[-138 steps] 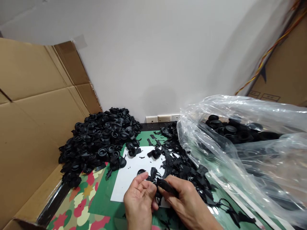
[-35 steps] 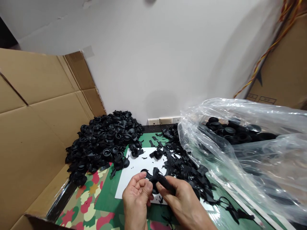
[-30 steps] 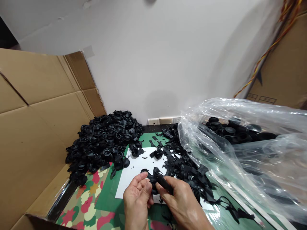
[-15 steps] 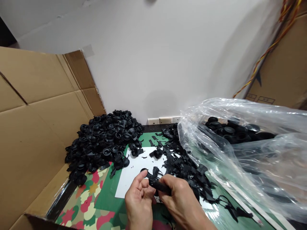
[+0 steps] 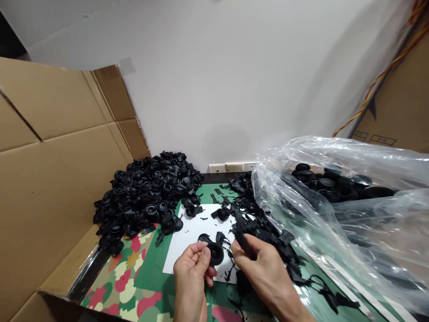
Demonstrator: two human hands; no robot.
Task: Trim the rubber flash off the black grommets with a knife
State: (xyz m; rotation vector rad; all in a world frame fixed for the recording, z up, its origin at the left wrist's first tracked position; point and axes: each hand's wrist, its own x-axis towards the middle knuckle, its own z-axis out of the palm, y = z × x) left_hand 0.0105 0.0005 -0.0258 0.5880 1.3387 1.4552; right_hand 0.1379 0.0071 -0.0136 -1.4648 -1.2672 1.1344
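Note:
My left hand (image 5: 195, 268) pinches a black round rubber plug (image 5: 215, 254) by its edge, with the ringed, hollow face turned up. To its right, my right hand (image 5: 264, 266) is closed around a dark stick-like piece (image 5: 246, 245); its tip is blurred and I cannot tell its kind. Below both hands lies a white sheet (image 5: 174, 252) on a green mat (image 5: 150, 273). Another ribbed black plug (image 5: 223, 213) and thin black rubber scraps (image 5: 219, 238) rest on the sheet, close to my fingers.
A large heap of black plugs (image 5: 147, 197) rises at the left beside a cardboard box (image 5: 67, 179). Black trimmings (image 5: 261, 226) are piled right of the sheet. At the right, a clear plastic bag (image 5: 315, 232) holds black plugs. Wall sockets (image 5: 233, 167) are at the back.
My hands have moved apart, the right one away to the right with the dark stick-like piece. The plug in my left hand now shows its open ringed face.

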